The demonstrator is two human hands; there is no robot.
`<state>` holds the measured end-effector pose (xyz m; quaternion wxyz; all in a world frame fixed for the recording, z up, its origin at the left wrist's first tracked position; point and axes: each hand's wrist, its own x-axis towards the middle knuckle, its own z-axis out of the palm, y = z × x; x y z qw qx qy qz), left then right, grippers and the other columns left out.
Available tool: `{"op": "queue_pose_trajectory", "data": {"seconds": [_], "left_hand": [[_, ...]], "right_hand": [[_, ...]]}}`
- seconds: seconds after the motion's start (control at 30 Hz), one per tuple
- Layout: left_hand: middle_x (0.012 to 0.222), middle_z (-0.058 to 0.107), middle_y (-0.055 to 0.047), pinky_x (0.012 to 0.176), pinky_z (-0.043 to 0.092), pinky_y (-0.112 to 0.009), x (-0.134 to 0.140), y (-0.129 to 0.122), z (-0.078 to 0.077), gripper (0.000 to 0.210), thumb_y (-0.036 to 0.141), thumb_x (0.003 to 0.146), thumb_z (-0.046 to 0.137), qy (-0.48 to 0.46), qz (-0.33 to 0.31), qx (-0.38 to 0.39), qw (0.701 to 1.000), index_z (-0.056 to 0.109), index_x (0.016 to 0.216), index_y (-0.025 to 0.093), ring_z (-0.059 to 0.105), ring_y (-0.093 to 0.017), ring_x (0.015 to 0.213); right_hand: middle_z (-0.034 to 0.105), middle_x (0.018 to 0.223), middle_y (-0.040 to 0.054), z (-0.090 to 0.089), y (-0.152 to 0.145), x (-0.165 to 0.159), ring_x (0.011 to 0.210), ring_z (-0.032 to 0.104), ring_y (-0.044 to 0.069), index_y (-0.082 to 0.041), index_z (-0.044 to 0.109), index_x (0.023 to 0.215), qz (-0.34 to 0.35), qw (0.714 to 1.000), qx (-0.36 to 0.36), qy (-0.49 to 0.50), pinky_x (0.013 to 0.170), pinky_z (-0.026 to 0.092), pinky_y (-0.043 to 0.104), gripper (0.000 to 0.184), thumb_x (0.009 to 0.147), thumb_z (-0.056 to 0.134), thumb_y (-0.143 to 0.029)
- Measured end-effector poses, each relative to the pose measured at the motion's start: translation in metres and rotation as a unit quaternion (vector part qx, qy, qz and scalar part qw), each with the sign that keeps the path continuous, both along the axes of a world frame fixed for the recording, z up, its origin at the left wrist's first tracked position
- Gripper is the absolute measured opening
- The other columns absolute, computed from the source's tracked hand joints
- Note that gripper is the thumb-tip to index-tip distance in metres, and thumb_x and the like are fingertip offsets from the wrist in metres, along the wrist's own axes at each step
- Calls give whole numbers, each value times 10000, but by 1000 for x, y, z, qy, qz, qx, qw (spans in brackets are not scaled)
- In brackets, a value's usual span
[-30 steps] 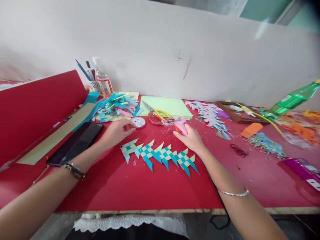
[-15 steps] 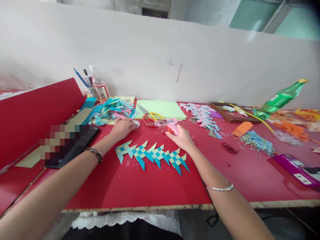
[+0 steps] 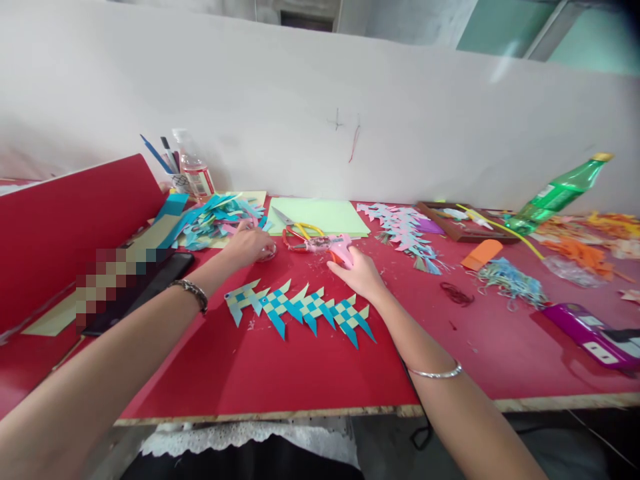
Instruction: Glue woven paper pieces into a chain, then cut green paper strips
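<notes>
My right hand [image 3: 364,272] is wrapped round the handle of a pink glue gun [image 3: 342,247], which lies low over the red table. My left hand [image 3: 247,244] has its fingers curled down over a small clear ring [image 3: 270,251] that looks like a tape roll; its fingertips are partly hidden. Between the hands lie scissors [image 3: 309,231] with yellow handles and a red-handled tool [image 3: 291,240], partly covered by the gun. Closer to me, a row of woven blue and pale-yellow paper fish [image 3: 311,309] rests flat on the table.
Paper strips [image 3: 220,217] are heaped behind my left hand, beside a clear bottle [image 3: 197,175]. Pale green sheets [image 3: 330,215] lie at the back. Rightward are pink paper fish [image 3: 400,227], a brown tray [image 3: 457,230], a leaning green bottle [image 3: 560,195] and a purple device [image 3: 590,337]. A phone [image 3: 145,293] lies left.
My left hand's fingers have bent down over the clear ring, which stood beside them before. The right hand stays on the glue gun. The view has shifted slightly.
</notes>
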<state>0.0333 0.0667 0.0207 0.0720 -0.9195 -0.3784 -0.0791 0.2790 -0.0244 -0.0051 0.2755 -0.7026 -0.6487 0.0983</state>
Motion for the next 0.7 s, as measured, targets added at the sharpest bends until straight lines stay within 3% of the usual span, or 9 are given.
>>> {"op": "queue_pose_trajectory", "data": {"seconds": [0.2, 0.37, 0.53, 0.7], "left_hand": [[823, 666, -54, 848, 228, -416, -7, -2, 2, 177, 193, 785, 462, -24, -4, 15, 1000, 624, 721, 171, 561, -213, 838], [863, 650, -31, 825, 226, -374, -25, -26, 7, 199, 314, 811, 467, -64, -5, 17, 998, 620, 786, 191, 542, -196, 868], [815, 643, 24, 775, 207, -341, -35, -61, 5, 159, 319, 798, 500, -85, -50, -65, 993, 620, 744, 231, 555, -159, 802], [822, 652, 19, 755, 207, -326, -22, -80, -8, 148, 321, 800, 515, -125, -107, -105, 981, 635, 778, 238, 562, -142, 788]], "right_hand": [[614, 799, 93, -1, 0, 1, 715, 569, 222, -138, 527, 973, 4, 1000, 9, -3, 545, 364, 255, 469, 706, 501, -523], [607, 798, 92, -3, 0, 2, 726, 566, 219, -133, 511, 1027, 15, 1000, 22, -10, 558, 369, 253, 509, 701, 510, -523], [601, 793, 91, -4, -1, 1, 724, 563, 226, -139, 525, 973, 20, 1000, 18, -16, 556, 365, 259, 491, 693, 502, -541], [609, 790, 88, 0, -2, 1, 712, 566, 224, -141, 536, 938, 14, 1000, 1, 12, 569, 378, 269, 493, 688, 488, -563]]}}
